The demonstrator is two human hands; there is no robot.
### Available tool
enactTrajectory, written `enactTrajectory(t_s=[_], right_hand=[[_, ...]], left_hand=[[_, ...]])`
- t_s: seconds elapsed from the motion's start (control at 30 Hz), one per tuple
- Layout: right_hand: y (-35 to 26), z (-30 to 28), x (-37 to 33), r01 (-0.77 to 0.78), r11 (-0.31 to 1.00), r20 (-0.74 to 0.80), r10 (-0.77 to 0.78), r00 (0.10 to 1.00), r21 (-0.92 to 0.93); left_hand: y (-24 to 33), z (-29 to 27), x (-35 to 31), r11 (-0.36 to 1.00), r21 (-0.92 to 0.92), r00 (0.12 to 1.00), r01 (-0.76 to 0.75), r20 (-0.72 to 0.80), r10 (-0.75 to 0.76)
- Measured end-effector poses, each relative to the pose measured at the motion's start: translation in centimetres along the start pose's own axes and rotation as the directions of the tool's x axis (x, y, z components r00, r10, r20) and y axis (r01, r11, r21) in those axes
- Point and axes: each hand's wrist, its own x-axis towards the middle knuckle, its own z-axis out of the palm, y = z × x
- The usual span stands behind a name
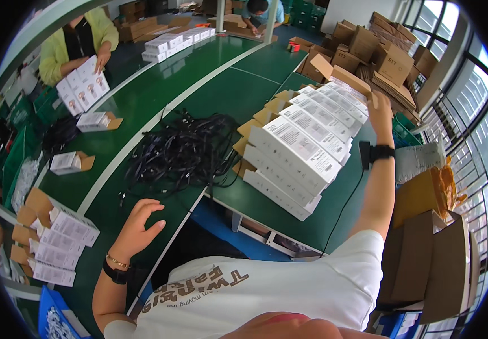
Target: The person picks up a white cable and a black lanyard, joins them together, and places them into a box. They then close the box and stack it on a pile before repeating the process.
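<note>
Stacked white boxes [300, 138], tan flaps [246, 130] raised, left grip [137, 229] released, right grip [379, 116] impossible to tell

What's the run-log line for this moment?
left hand: empty, near black cables | right hand: by brown carton, grip unclear | white boxes: stacked on table | co-worker: holding boxes

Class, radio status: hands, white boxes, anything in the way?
Left hand empty, near black cables. Right hand by white boxes' far end, grip unclear. Boxes stacked, brown flaps open. Cables tangled alongside.
</note>
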Motion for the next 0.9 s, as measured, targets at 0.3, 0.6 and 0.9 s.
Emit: enactTrajectory(t_s=[0.3,0.6,0.9], right_hand=[[-29.3,-15.1,-12.7,0.223,0.848,0.478,-0.466,0.744,0.48],[-28.0,-7.4,-19.6,-0.35,0.894,0.881,-0.095,0.464,0.281],[-26.4,-3.8,-20.0,-0.64,0.768,0.842,0.332,0.425,0.021]], left_hand=[[-5.4,0.9,-4.7,0.995,0.064,0.991,-0.072,0.115,0.065],[-7.0,0.6,-5.4,0.996,-0.075,0.994,-0.039,0.098,0.046],[-9.0,1.3,-6.2,0.994,-0.092,0.994,-0.059,0.092,0.068]])
